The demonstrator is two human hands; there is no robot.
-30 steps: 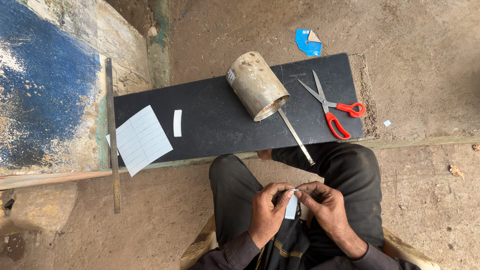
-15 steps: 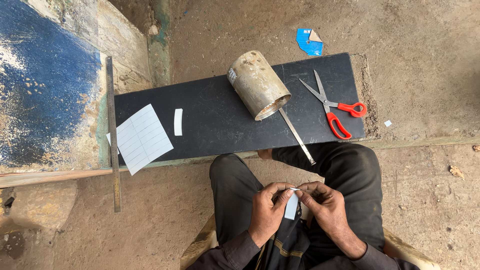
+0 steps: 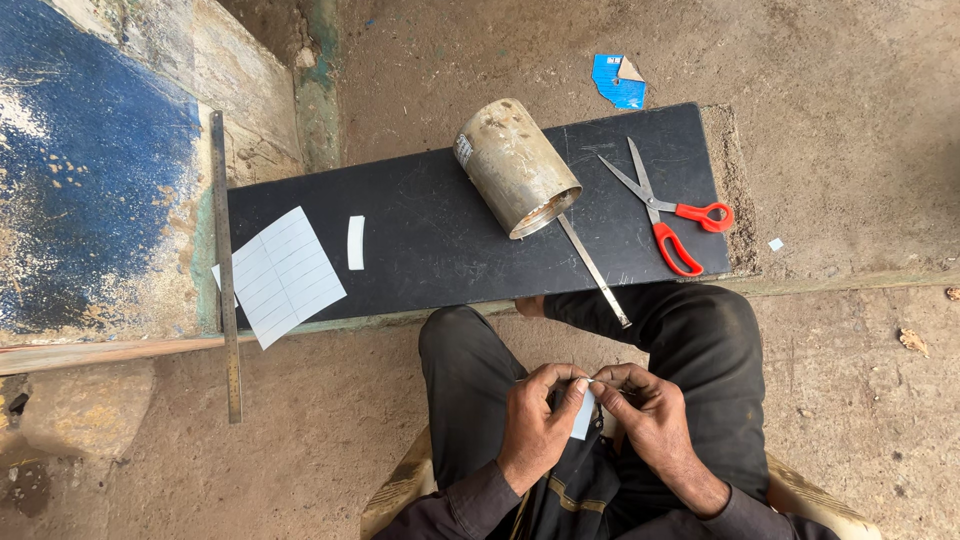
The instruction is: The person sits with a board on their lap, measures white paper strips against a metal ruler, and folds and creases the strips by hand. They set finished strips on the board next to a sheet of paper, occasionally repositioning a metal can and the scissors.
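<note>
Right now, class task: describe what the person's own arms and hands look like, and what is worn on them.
Both hands, left hand and right hand, are bare, with no gloves, rings or watch showing. Dark long sleeves cover both arms down to the wrists.

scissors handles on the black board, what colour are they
Red, on the scissors lying open at the board's right end; the head view shows it clearly.
</note>
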